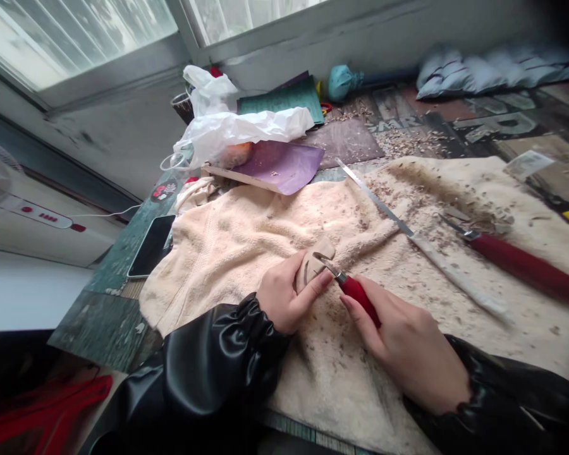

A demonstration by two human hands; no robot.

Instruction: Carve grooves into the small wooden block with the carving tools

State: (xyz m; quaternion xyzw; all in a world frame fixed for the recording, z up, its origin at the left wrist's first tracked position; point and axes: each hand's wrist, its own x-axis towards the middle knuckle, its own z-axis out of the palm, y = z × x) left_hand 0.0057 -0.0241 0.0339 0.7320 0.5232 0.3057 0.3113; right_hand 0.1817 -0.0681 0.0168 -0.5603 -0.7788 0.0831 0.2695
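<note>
In my left hand (287, 291) is a small piece of wood (308, 268) with dark curved lines on it; the fingers are closed round it and the thumb presses along its near side. My right hand (403, 335) grips the red handle of a hook knife (358, 297). The bent blade of that knife lies against the wood, close to my left thumb. Beneath both hands spreads a cream towel (246, 227) strewn with wood shavings. To the right on the towel rest a second red-handled carving knife (526, 259) and a long thin blade with a wrapped handle (436, 265).
A phone (152, 245) lies at the table's left edge. Further back are a white plastic bag (246, 126), a purple sheet (279, 165), a green mat (284, 101) and a blue tied bundle (342, 82). Grey cushions (493, 71) line the wall. A white fan (23, 202) stands left.
</note>
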